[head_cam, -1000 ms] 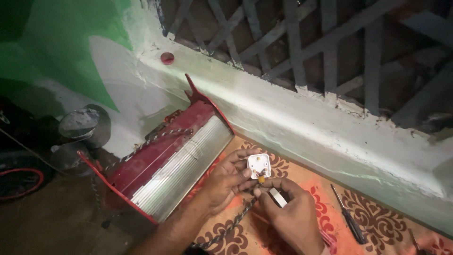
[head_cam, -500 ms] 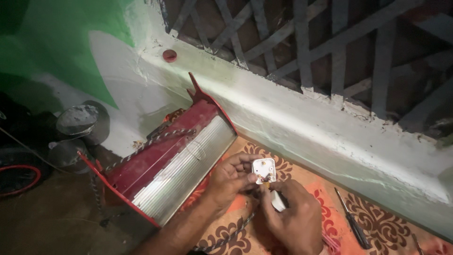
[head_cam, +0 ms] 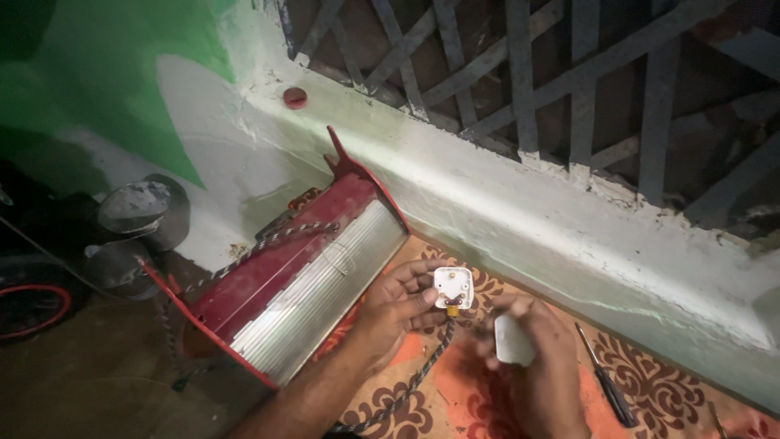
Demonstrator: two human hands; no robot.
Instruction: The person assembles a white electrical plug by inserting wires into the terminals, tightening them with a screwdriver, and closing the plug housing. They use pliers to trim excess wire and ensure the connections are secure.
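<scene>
Both hands were busy over the patterned orange mat (head_cam: 650, 390). My left hand (head_cam: 398, 313) had its grip closed on the open white plug (head_cam: 452, 289), braided cord (head_cam: 422, 374) hanging below. My right hand (head_cam: 536, 366) gripped the plug's white cover (head_cam: 513, 340). Red heater (head_cam: 301, 284) lay just left, screwdriver (head_cam: 605, 378) to the right.

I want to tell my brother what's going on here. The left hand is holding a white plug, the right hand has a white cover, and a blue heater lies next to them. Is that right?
Almost. The heater is red with a silvery reflector, not blue; the head view shows this. The left hand does hold the white plug, and the right hand holds the white cover.
</scene>
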